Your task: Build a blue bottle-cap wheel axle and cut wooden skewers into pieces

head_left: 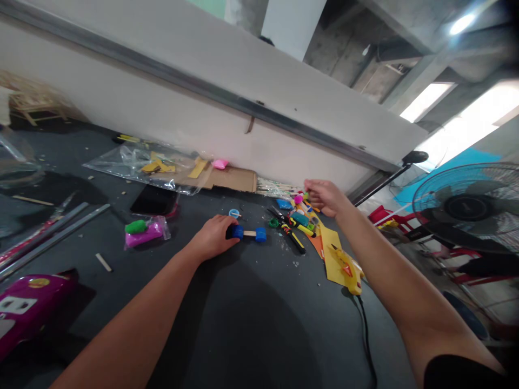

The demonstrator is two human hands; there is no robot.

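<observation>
My left hand (216, 237) rests on the dark table with its fingers closed around the left end of a small piece made of blue bottle caps (260, 234) joined by a thin wooden stick (249, 233). Just behind it lies a light blue ring-like cap (234, 213). Farther right, my right hand (324, 195) is raised over a pile of small colourful packets (300, 218), fingers pinched together. Something greenish shows at its fingertips, too small to name. Black-and-yellow pliers (292, 239) and a green cap (273, 222) lie between the two hands.
A yellow glue gun (352, 273) with a black cord sits on yellow sheet (331, 246) at right. A phone (153, 201), a purple clay packet (144, 232) and metal rods (60, 237) lie left. Cardboard (235, 179) lies by the wall; a fan (466, 208) stands beyond the table.
</observation>
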